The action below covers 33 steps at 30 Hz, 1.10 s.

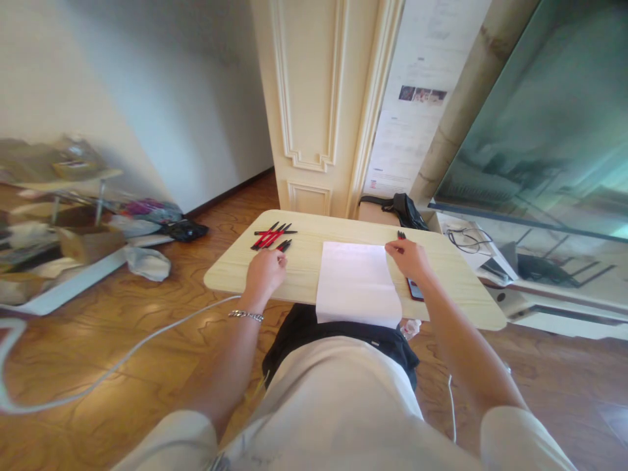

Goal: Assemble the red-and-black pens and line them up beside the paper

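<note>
Working at a pale table (461,294) with hands well apart, one on either side of a white sheet (357,281). Holding the left hand (266,269) loosely curled in front of a crossed pile of red and black pens (269,237), fingers drawn in, with a few dark pen ends (284,246) just beyond them. Cannot tell from here about any actual grip on those. Holding the right hand (408,256) with fingertips bunched at the far right corner of the sheet (more dark tips (401,234) just past the knuckles, held or merely lying there, impossible to say). Forearm above a phone (415,290), partly covering it.

Seems, by posture, to be at a step of handling pens on both sides while perhaps steadying the paper. Probably calls next for a light fingertip pinch on a single pen, without dragging crossed neighbours along, and for minimal pressure at the sheet's corner, to avoid creasing.
</note>
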Available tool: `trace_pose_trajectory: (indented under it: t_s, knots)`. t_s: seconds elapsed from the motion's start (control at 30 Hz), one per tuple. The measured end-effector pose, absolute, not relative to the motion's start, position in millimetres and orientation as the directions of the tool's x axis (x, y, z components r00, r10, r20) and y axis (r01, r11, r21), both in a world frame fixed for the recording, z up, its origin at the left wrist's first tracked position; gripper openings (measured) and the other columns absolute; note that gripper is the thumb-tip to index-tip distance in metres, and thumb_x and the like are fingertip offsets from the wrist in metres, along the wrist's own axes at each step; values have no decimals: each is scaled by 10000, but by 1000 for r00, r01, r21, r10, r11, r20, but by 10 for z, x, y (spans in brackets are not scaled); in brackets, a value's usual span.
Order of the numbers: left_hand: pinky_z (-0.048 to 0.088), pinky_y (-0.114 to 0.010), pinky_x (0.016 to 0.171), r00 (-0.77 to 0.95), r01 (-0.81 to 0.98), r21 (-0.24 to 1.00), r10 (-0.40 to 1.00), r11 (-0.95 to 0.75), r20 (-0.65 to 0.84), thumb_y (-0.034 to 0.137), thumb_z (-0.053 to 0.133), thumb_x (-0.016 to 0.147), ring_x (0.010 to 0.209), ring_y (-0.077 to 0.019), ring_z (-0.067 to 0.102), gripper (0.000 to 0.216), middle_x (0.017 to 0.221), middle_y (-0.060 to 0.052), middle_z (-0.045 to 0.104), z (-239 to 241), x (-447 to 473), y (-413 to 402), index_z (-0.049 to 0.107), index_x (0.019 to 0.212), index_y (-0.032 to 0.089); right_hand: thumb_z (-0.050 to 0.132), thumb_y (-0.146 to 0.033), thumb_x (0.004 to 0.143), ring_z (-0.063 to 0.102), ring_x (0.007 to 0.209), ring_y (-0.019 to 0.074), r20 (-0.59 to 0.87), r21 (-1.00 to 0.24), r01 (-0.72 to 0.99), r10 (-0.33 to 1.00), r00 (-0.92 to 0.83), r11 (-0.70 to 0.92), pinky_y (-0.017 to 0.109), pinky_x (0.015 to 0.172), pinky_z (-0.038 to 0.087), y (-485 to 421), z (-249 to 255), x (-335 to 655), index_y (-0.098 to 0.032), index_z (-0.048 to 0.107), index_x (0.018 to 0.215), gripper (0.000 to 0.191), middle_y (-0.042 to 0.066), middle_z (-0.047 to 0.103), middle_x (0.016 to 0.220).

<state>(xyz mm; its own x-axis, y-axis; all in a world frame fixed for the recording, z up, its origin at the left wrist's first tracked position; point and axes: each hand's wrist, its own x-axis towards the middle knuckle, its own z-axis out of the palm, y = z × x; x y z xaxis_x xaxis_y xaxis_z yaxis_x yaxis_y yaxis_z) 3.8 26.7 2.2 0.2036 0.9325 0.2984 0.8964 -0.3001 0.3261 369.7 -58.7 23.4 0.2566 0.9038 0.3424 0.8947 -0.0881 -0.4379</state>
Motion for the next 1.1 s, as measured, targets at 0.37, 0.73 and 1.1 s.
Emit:
trace_pose_trajectory:
  t_s: [0.37,0.73,1.1]
  knots:
    - [488,-379,728,101,971,197,980,-135,171,402,486,847,889,-308,645,335,968,-167,706,-77,-144,431,722,966,197,520,-457,888,422,1280,305,164,-281,960,985,53,-5,468,1028,354,-916,-274,3006,-284,647,1199,378,72,527,1368]
    - [479,-365,699,138,959,235,986,-157,98,396,537,813,870,-310,653,286,947,-141,721,31,-78,418,729,911,208,518,-451,894,427,1282,275,216,-374,927,969,123,-34,441,1053,330,-884,-238,3020,-264,639,1212,389,79,531,1365]
    - [448,-297,751,431,672,567,874,-476,223,347,541,855,873,-243,664,239,916,-109,733,-23,1063,-328,725,897,200,512,-291,888,472,1243,247,211,-386,919,962,175,-82,392,1054,342,-1055,-325,3073,-238,706,1079,278,58,588,1298]
